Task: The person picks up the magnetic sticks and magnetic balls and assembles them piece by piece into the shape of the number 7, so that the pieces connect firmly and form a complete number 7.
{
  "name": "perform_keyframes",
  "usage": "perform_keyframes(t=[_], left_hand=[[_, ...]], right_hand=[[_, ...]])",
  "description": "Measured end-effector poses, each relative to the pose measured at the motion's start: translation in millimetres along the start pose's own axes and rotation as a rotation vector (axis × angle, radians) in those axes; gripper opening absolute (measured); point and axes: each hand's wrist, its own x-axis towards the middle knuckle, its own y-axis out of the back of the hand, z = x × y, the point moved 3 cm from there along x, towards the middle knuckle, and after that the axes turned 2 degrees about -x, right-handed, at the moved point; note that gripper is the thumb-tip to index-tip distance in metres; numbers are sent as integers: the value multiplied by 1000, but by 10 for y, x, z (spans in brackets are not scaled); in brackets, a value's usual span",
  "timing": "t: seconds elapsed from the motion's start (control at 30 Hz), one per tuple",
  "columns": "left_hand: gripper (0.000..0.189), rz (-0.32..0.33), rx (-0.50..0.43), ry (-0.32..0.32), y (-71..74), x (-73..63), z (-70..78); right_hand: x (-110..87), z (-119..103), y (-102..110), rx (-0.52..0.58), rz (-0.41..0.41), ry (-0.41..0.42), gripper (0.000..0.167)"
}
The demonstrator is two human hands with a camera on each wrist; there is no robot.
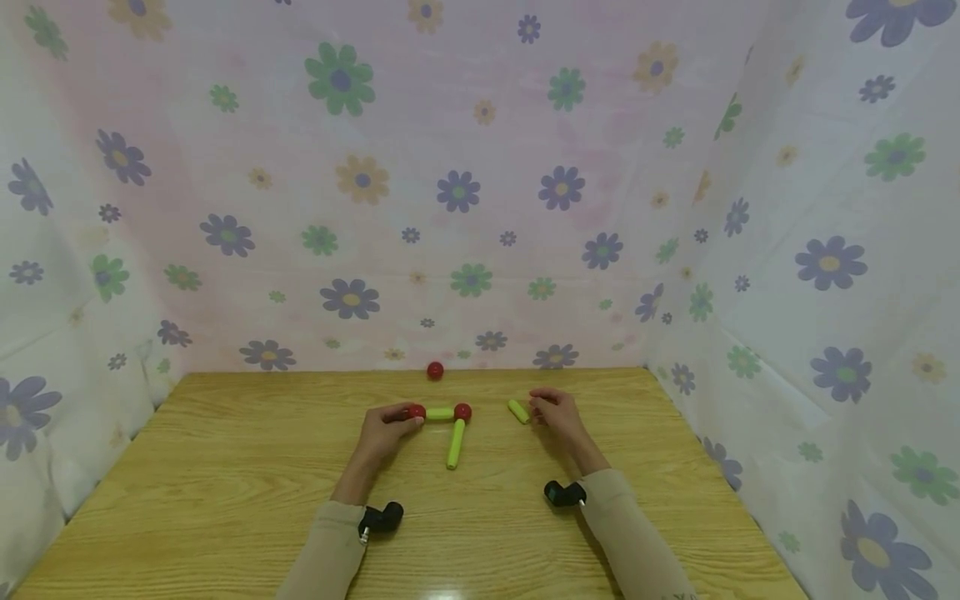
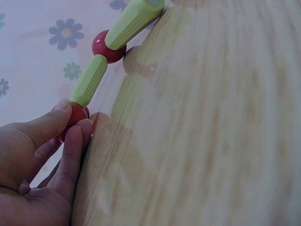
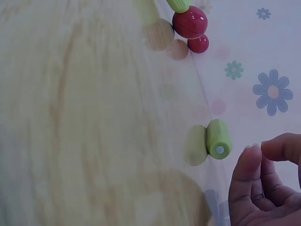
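Observation:
My left hand pinches a red ball between thumb and fingers, low over the table. From that ball a short yellow-green rod runs right to a second red ball. A longer yellow-green rod extends from the second ball toward me; a silvery disc shows in its end in the left wrist view. Just left of my right hand lies a loose short yellow-green rod, also with a silvery disc in its end. The right fingers are loosely bent, apart from this rod, with nothing between them.
Another red ball sits at the far edge of the wooden table. Flowered cloth rises behind the table and along both sides. Each wrist wears a small black camera.

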Motion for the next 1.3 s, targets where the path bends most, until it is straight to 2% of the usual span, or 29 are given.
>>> perform_keyframes(t=[0.23,0.87,1.1,1.3], left_hand=[[39,3,10,7,-10,-19,30],[38,9,29,21,-7,-2,19],[37,15,31,30,0,7,8],[38,16,39,11,-2,15,9]], right_hand=[[50,124,-24,-35,18,-17,31],[61,94,-24,-124,-98,-55,40],[56,103,4,-138,-109,-43,39],[49,114,13,-145,-113,-51,38]])
